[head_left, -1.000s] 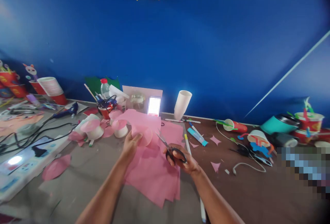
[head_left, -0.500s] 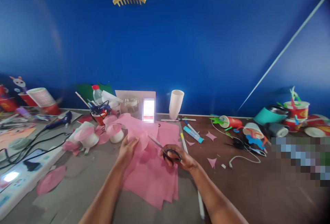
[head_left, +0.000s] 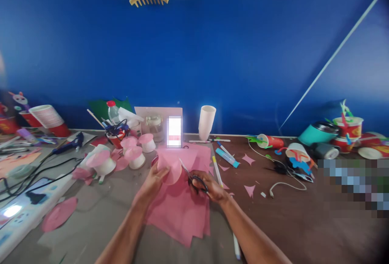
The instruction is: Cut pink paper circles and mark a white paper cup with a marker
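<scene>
My left hand (head_left: 156, 181) pinches a piece of pink paper (head_left: 171, 170) with a rounded edge, thumb on top. In my right hand (head_left: 209, 186) is a pair of black-handled scissors (head_left: 186, 167), fingers through the loops. The blades point up and left, at the right edge of the held paper; whether they touch it I cannot tell. Beneath both hands lie pink sheets (head_left: 179, 219) in a loose stack. Left of them stand several white paper cups topped with pink paper, one cup (head_left: 148, 144) close beyond my left hand.
A lit phone (head_left: 174, 131) stands behind the sheets, near a tall white cup stack (head_left: 207, 123). Markers (head_left: 217, 170) and pink scraps (head_left: 249, 191) lie to the right. At left are a power strip (head_left: 27, 215), cables and a glue gun (head_left: 71, 143).
The held paper has turned and come down to the right with my left hand, uncovering a pink-topped cup behind. The scissors now point more steeply upward.
</scene>
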A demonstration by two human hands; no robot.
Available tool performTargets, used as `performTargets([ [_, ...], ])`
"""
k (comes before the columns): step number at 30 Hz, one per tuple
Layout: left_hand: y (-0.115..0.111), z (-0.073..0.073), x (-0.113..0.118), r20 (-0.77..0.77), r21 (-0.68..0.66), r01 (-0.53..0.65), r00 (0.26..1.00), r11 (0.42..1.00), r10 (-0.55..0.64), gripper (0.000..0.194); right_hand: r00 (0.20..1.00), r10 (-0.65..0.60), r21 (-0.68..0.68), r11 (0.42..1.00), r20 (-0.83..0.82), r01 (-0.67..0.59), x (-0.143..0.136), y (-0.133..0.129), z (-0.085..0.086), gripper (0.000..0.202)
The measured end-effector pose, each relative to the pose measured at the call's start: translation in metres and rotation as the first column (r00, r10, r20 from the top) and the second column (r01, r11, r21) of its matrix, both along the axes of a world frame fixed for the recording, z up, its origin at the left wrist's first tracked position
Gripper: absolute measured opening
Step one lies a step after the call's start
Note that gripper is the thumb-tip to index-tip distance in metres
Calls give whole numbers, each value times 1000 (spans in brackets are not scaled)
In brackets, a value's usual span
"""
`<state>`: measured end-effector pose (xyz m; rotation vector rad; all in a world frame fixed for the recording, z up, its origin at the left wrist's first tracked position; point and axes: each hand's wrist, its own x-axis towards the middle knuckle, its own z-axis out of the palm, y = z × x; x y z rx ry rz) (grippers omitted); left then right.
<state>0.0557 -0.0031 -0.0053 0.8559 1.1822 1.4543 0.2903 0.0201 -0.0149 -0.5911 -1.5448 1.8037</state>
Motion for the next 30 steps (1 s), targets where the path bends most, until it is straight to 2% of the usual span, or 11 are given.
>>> performTargets([
  [5,0,-5,2,-22,18,76,997,997,-75,47,999,-35,23,999,28,35,-6,-2,-2,77],
  [11,1,-5,3,-53,1,65,997,998,-64,46,997,-63,54,997,47,61,-9,-3,-3,76],
  [17,1,-2,-3,-178,7,84,981,996,-81,35,995,-65,50,997,75,62,-9,-4,1,74],
  [24,0,3,-2,-190,1,104,976,995,-102,34,993,-67,21,998,93,65,-9,-4,0,73],
  [30,-1,8,0,-197,16,67,979,998,-62,34,992,-61,22,998,112,59,-10,-5,0,76],
])
